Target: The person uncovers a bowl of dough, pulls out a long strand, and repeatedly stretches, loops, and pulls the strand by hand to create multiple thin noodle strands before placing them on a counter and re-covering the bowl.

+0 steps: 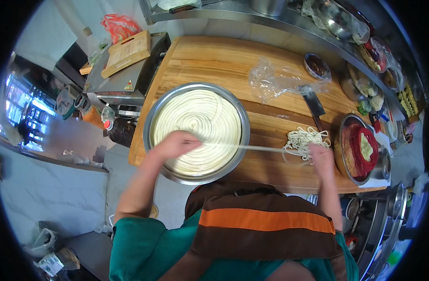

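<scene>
A wide metal basin (245, 140) stands on the wooden worktop, filled with a spiral of pale dough rope (196, 105). Above the basin's lower left part, my left hand (181, 143) grips one end of a stretched dough strand (260, 148), its fingers closed. The strand runs right, blurred, towards my right hand (321, 154), which is at the lower right edge of a loose pile of thin dough strands (300, 138). How my right hand's fingers meet the strand is too blurred to tell.
Behind the pile lies a cleaver (314, 104), near crumpled clear plastic (270, 80) and a patterned bowl (317, 66). A metal bowl (342, 154) holding red and pale items stands right of my right hand. A metal shelf (228, 14) crosses the back; a wooden board (128, 52) rests at left.
</scene>
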{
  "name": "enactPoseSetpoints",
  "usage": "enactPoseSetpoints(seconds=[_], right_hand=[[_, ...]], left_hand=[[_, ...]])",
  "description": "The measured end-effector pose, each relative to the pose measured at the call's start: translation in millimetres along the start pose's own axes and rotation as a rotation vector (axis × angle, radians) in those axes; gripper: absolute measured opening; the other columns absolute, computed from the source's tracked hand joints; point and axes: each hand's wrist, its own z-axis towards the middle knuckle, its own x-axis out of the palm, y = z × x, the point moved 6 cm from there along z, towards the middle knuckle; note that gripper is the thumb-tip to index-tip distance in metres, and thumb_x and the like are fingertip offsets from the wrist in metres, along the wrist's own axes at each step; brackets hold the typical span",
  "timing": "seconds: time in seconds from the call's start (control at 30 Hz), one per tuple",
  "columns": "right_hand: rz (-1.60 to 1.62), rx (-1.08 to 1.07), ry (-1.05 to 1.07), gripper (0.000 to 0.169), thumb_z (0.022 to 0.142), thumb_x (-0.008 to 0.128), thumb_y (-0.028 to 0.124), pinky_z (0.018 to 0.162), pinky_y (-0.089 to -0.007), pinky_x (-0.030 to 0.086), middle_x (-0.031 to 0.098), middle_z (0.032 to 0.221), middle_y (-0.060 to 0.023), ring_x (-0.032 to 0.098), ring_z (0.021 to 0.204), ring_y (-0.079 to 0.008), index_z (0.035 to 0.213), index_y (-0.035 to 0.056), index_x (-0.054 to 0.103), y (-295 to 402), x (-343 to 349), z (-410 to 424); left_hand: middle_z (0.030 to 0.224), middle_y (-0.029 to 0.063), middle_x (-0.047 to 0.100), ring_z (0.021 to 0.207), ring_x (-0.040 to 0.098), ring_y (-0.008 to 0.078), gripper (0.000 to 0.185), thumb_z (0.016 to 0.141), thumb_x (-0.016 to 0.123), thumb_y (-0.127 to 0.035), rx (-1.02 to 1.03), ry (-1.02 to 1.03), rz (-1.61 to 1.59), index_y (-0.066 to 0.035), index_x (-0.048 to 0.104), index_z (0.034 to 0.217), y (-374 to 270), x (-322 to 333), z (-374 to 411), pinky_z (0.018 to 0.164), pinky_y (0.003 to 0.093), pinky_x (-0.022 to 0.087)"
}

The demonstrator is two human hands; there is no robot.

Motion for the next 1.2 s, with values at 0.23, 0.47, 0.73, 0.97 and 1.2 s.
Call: enactPoseSetpoints(seconds=[0.23, 0.47, 0.73, 0.97, 1.2], right_hand=[[-0.203, -0.266, -0.384, 0.014, 0.079, 0.055, 0.016, 0.062, -0.0262, 0.043, 0.053, 0.077, -0.0055, 0.05, 0.07, -0.0129, 0.084, 0.0033, 0.054, -9.7, -33.8, 28.8], [0.059, -0.309, 0.3, 0.026, 0.079, 0.055, 0.027, 0.053, -0.0282, 0.041, 0.055, 0.059, -0.0041, 0.049, 0.055, -0.0118, 0.072, 0.0019, 0.057, 50.8, 48.6, -37.4], [-0.05, -0.386, -0.611, 0.017, 0.071, 0.055, 0.011, 0.055, -0.0353, 0.042, 0.055, 0.06, -0.0107, 0.052, 0.057, -0.0263, 0.056, 0.0051, 0.055, 7.6, -34.5, 9.5], [0.025, -0.388, 0.064, 0.021, 0.081, 0.051, 0.022, 0.056, -0.0273, 0.044, 0.057, 0.063, -0.0051, 0.054, 0.058, -0.0128, 0.074, 0.0044, 0.061, 48.4, 3.8, -28.6], [-0.268, -0.345, -0.59, 0.007, 0.071, 0.06, 0.01, 0.056, -0.0297, 0.043, 0.051, 0.071, -0.0083, 0.052, 0.067, -0.0178, 0.071, 0.0047, 0.055, -40.1, -79.1, 21.1]], left_hand=[[0.074, 0.0125, 0.059, 0.066, 0.058, 0.0223, 0.019, 0.076, 0.059, -0.022, 0.254, 0.18, 0.039, -0.004, 0.061, 0.079, -114.8, 81.6, -0.5, 0.059, 0.0299, 0.045], [0.068, 0.007, 0.057, 0.06, 0.053, 0.0148, 0.017, 0.076, 0.06, -0.016, 0.15, 0.152, -0.028, 0.0, 0.061, 0.084, -72.0, 71.6, 21.3, 0.055, 0.0266, 0.042], [0.071, 0.0096, 0.06, 0.061, 0.055, 0.0135, 0.014, 0.074, 0.061, -0.012, 0.148, 0.085, -0.037, 0.0, 0.061, 0.081, -83.5, 95.8, 29.3, 0.056, 0.0244, 0.043], [0.064, -0.0033, 0.053, 0.059, 0.044, 0.0023, 0.012, 0.079, 0.057, -0.01, -0.077, 0.151, -0.183, 0.002, 0.061, 0.081, -69.9, 66.9, 29.1, 0.051, 0.0178, 0.036], [0.063, 0.0017, 0.055, 0.058, 0.048, 0.006, 0.012, 0.077, 0.059, -0.01, -0.082, 0.167, -0.1, 0.002, 0.06, 0.081, -66.6, 88.4, 37.8, 0.054, 0.021, 0.039]])
